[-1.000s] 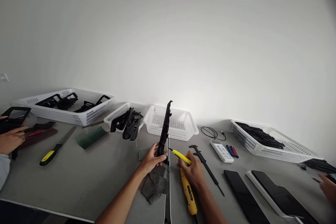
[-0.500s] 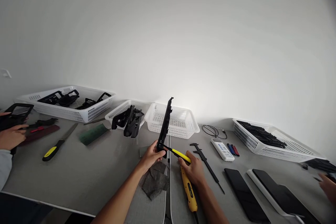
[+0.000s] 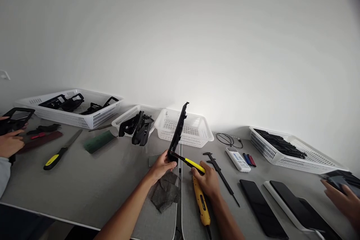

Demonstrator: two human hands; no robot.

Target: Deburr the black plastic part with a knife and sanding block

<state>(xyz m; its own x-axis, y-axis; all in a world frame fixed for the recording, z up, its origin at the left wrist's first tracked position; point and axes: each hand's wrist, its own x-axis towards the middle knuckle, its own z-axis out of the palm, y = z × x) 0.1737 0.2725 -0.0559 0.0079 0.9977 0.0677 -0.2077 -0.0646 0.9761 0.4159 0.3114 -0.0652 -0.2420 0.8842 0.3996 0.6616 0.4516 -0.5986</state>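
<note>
My left hand (image 3: 163,165) is closed around the lower end of a long, narrow black plastic part (image 3: 179,129), which stands up tilted to the right. In my right hand (image 3: 207,178) is a slim hand tool with a ribbed yellow-and-black handle (image 3: 194,165). Its thin dark end meets the lower end of the plastic part; the exact contact is too small to make out. Below my right hand lies a yellow corded power tool (image 3: 201,202). A crumpled dark cloth (image 3: 165,192) rests on the table beneath my left hand.
A white basket (image 3: 184,141) stands behind the part; other baskets (image 3: 92,120) (image 3: 281,162) hold black parts. Right of me are a caliper (image 3: 222,176), a white device (image 3: 237,160) and phones (image 3: 263,208). A file (image 3: 62,152) lies left. Co-workers' hands (image 3: 12,143) (image 3: 341,197) hold dark parts.
The top of the black part has leaned slightly further right, and the tool stays against its lower end. At the right edge, a co-worker's hand has come further into view with a dark part.
</note>
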